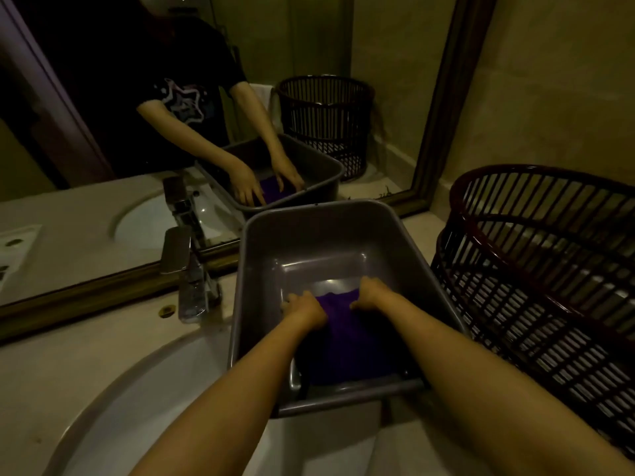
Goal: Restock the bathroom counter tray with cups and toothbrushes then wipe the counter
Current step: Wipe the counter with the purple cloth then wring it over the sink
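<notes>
A deep grey plastic tub (405, 269) stands on the counter, its near end over the sink's rim. A purple cloth (343, 341) lies on the tub's floor. My left hand (304, 309) presses on the cloth's far left corner and my right hand (371, 293) on its far right corner, fingers curled over the cloth's edge. Both forearms reach down into the tub. No cups or toothbrushes are in sight.
A chrome faucet (189, 273) rises just left of the tub, behind the white sink (137, 400). A dark slatted basket (543, 269) sits close on the right. The framed mirror (137, 97) runs along the back of the beige counter (51, 365).
</notes>
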